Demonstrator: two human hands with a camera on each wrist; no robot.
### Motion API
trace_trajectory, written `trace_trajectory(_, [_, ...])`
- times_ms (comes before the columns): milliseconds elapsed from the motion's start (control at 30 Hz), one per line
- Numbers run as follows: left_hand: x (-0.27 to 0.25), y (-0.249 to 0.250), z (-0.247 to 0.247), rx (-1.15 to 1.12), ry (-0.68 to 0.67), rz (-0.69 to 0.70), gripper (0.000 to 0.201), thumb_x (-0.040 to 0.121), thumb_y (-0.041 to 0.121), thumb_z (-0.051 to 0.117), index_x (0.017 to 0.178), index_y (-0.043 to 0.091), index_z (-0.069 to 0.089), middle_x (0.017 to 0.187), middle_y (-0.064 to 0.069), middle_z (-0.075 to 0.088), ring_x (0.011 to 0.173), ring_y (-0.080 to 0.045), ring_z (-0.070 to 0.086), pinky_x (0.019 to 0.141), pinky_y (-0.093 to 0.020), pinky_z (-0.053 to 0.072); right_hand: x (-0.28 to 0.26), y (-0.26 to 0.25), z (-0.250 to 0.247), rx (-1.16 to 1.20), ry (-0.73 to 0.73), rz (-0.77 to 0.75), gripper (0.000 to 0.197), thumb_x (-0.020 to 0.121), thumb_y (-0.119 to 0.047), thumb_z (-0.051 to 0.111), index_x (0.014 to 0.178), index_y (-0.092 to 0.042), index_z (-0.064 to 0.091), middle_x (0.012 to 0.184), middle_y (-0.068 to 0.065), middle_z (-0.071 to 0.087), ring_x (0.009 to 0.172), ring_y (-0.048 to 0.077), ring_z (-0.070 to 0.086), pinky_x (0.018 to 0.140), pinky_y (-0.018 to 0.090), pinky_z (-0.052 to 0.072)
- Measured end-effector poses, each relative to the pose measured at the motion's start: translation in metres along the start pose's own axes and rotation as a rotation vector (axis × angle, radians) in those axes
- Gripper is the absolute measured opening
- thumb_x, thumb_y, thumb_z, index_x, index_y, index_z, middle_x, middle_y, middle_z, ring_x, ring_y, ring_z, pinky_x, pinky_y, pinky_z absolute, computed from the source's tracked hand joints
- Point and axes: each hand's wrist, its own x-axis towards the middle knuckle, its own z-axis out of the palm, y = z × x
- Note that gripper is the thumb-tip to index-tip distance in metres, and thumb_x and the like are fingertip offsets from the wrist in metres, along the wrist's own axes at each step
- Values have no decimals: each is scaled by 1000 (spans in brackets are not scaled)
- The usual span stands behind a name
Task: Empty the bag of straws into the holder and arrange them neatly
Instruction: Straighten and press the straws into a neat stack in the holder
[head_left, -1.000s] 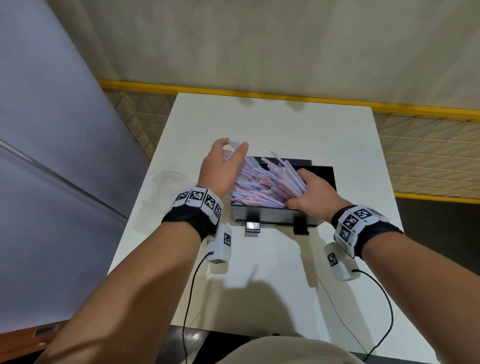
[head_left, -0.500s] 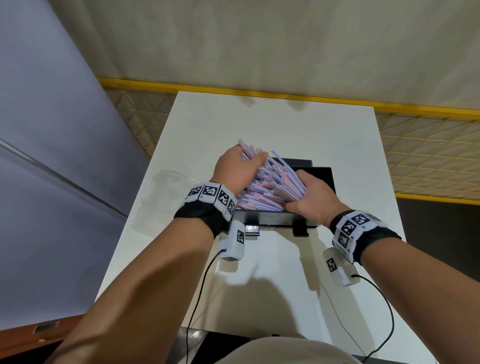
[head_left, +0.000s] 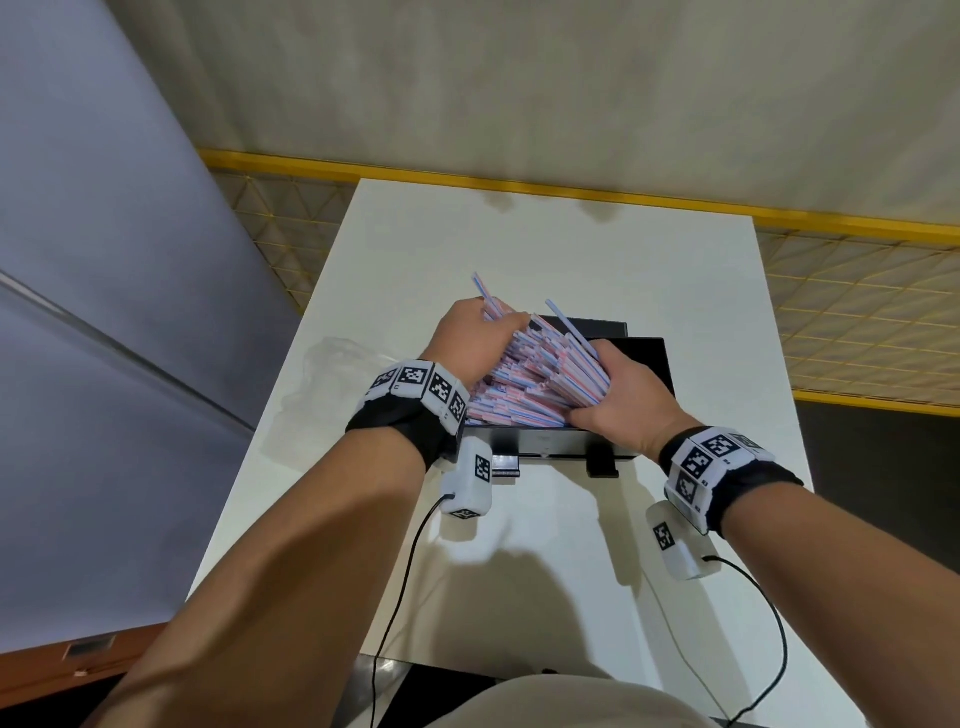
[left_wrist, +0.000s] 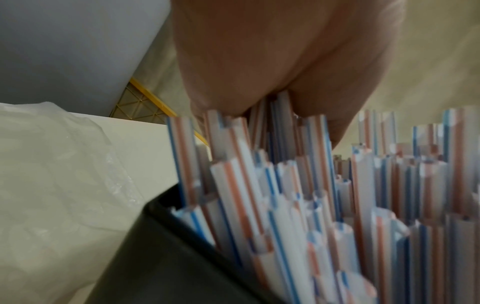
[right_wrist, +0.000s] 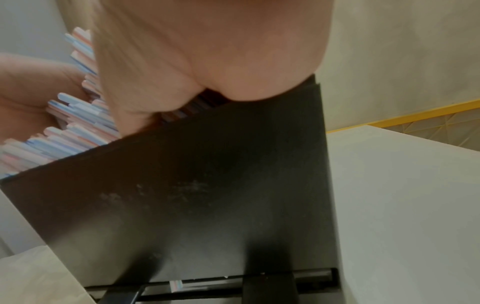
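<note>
Left hand (head_left: 478, 343) curls over the far ends of the straws (head_left: 540, 374), right hand (head_left: 623, 395) curls round their near right side, the heap crammed in the holder (head_left: 545, 444) mid-table (head_left: 571, 249). Several poke past the rim: squeeze too hard and they'd likely spring out across the table.

Matt black holder (head_left: 545, 441), striped plastic straws (head_left: 540, 374), crinkly clear bag (left_wrist: 59, 164).

My left grip (head_left: 480, 340) has come down from above onto the left side of the straws (head_left: 540, 374), and I see them bunched tighter now.
</note>
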Motion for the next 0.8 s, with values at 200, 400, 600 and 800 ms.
trace_trajectory(200, [-3, -5, -2, -10, 94, 22, 28, 89, 20, 63, 65, 15, 48, 54, 4, 43, 52, -18, 40, 57, -26, 35, -2, -2, -3, 62, 49, -5, 45, 69, -20, 82, 107, -26, 58, 87, 0, 68, 80, 23, 66, 70, 33, 54])
trace_trajectory(400, [-1, -2, -10, -147, 147, 7, 40, 86, 12, 62, 54, 22, 40, 45, 11, 34, 38, -12, 34, 47, -21, 31, -9, -6, -13, 189, 127, -49, 47, 71, -16, 84, 111, -26, 63, 95, -2, 73, 87, 19, 70, 77, 28, 56])
trace_trajectory(600, [-1, -9, -8, -120, 67, 1, 25, 85, 21, 63, 62, 10, 64, 57, 0, 47, 55, -17, 40, 62, -31, 36, -5, -6, -25, 111, 68, -69, 53, 75, -19, 85, 122, -28, 61, 106, 2, 73, 95, 20, 69, 86, 32, 54])
trace_trajectory(800, [-9, -6, -1, 67, -104, 7, 45, 84, 56, 70, 100, 14, 76, 88, -10, 78, 76, -23, 74, 77, -39, 61, -6, -1, -23, 26, -31, -34, 51, 77, -26, 80, 125, -26, 62, 107, 0, 73, 99, 22, 69, 93, 38, 55])
